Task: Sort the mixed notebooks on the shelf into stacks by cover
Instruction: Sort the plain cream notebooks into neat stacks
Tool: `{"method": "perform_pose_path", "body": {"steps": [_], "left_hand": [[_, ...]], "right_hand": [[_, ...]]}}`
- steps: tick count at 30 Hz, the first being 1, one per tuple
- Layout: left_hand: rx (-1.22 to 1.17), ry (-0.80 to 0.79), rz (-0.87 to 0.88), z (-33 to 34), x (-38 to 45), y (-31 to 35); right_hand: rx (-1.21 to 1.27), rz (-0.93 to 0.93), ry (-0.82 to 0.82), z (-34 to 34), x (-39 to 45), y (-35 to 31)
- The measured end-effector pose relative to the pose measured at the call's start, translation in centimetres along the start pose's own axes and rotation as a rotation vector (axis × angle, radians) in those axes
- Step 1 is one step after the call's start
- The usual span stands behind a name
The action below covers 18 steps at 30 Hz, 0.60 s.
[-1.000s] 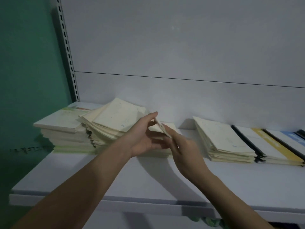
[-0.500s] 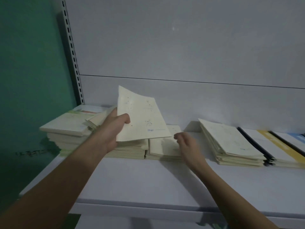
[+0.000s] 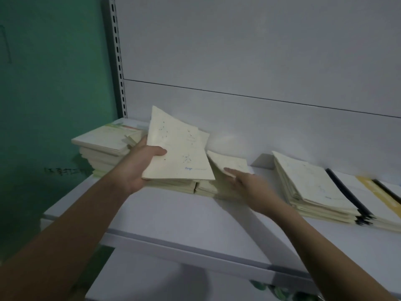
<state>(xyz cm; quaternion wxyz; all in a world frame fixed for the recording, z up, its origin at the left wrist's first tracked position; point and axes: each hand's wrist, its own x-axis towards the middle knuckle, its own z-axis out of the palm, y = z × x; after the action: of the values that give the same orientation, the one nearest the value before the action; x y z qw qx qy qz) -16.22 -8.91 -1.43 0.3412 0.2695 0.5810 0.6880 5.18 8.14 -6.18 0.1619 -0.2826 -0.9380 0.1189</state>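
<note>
Shelving fills most of the view: a white back panel (image 3: 249,51) rises behind a white shelf (image 3: 173,216), and a slotted metal upright (image 3: 119,61) stands at its left end. A green wall (image 3: 50,83) is on the left of the upright, with some dark writing low on it.

Both forearms reach forward and up from the lower corners. The left hand (image 3: 138,166) holds a cream notebook (image 3: 178,153) by its left edge, thumb on the cover and fingers under it, so the notebook is tilted up above a low cream stack (image 3: 173,184). The right hand (image 3: 245,183) has its fingers rather straight and lies on a second low stack (image 3: 225,170) just beside the first one; the top cover there is lifted a little at the fingertips, but the hand is blurred and I cannot tell if it pinches the cover.

At the far left a taller stack (image 3: 104,146) with a green and orange strip on the top cover stands near the upright. On the right, well apart from the hands, a cream stack (image 3: 312,190) leans against notebooks with black spines (image 3: 347,192) and a yellow-banded cover (image 3: 377,192).

Between the two arms the front part of the shelf is bare up to its front edge (image 3: 184,248). Below the shelf, another white surface (image 3: 134,283) is visible.
</note>
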Motion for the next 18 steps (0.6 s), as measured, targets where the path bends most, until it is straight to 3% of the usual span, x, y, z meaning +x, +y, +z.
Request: {"method": "perform_pose_path", "body": {"steps": [5,9,14,18], "left_hand": [[0.006,-0.042,-0.018,1.3,-0.4,-0.5],[-0.004,-0.05,-0.016,3.8,-0.5,-0.6],[-0.053,-0.128,-0.042,6.7,-0.5,-0.3],[-0.07,-0.108,-0.027,6.3,-0.3,-0.5]], "right_hand": [[0.6,0.132,0.404,-3.8,0.4,-0.5],[0.715,0.052,0.547,-4.8,0.1,-3.2],[0.168,-0.295,0.331,-1.7,-1.4,-6.4],[0.23,-0.33,0.084,-0.6,-1.5,-6.4]]}}
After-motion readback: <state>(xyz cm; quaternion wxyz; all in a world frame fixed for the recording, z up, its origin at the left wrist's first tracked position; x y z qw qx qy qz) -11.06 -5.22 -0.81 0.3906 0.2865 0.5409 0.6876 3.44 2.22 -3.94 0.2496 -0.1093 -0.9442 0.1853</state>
